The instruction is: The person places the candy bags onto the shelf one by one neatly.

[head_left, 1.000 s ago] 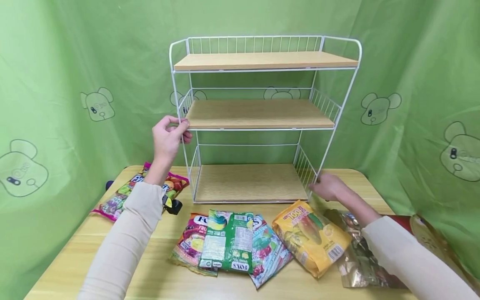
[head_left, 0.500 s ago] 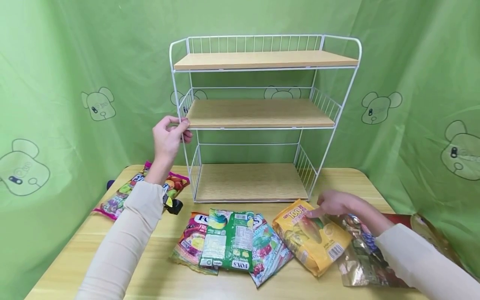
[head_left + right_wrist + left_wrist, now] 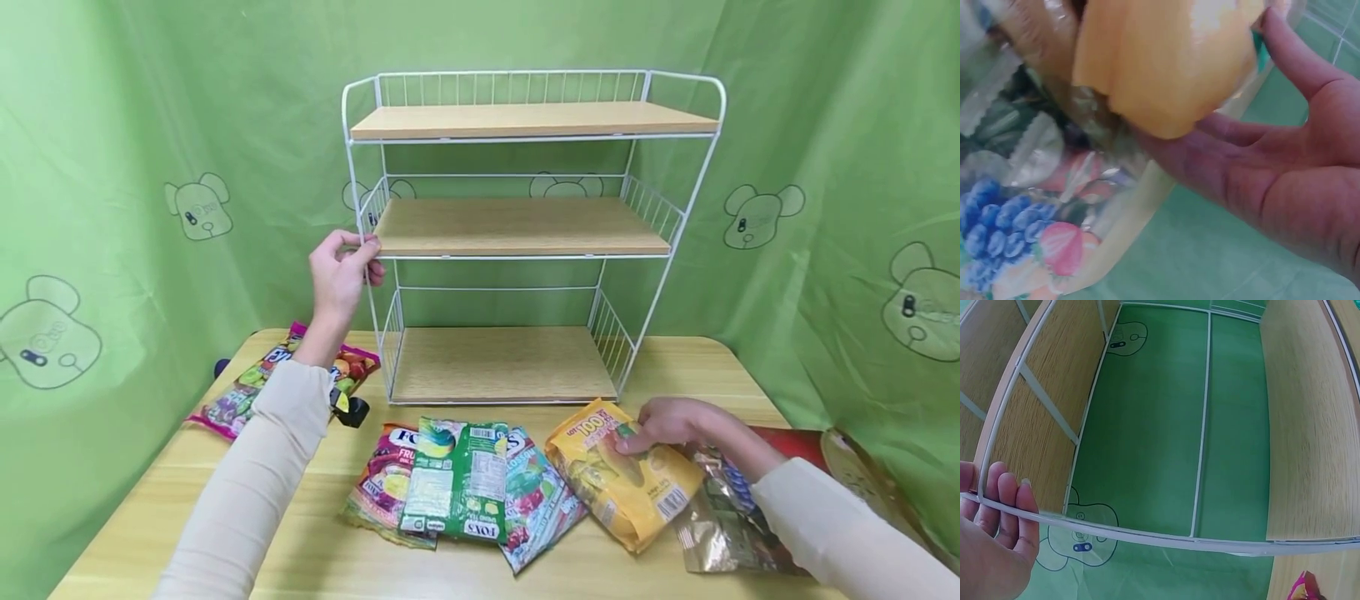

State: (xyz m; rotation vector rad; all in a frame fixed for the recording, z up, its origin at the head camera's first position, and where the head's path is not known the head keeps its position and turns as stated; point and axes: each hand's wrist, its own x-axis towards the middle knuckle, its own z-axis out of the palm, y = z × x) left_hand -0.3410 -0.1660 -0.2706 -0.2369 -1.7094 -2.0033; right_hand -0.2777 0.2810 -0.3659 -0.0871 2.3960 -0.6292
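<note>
A three-tier shelf rack (image 3: 517, 227) of white wire and wooden boards stands on the table. My left hand (image 3: 339, 279) grips its left front post at the middle shelf, thumb on the board's corner; in the left wrist view curled fingers (image 3: 1007, 494) lie under that corner. At the rack's right front foot, a yellow candy bag (image 3: 600, 492) with a mango picture lies on the table. My right hand (image 3: 670, 419) pinches its right edge, thumb on top. In the right wrist view the fingers (image 3: 1210, 169) reach beneath the yellow plastic, their tips hidden.
Three candy bags, with a green one (image 3: 457, 483) on top, overlap in front of the rack. A pink-edged fruit candy bag (image 3: 258, 387) lies left, partly behind the left forearm. Clear and red bags (image 3: 723, 517) lie under the right forearm. Green cloth (image 3: 840, 108) encloses the table.
My right hand has left the rack's right front foot, moved down toward me and taken hold of the yellow candy bag's edge. The left hand keeps its grip on the rack.
</note>
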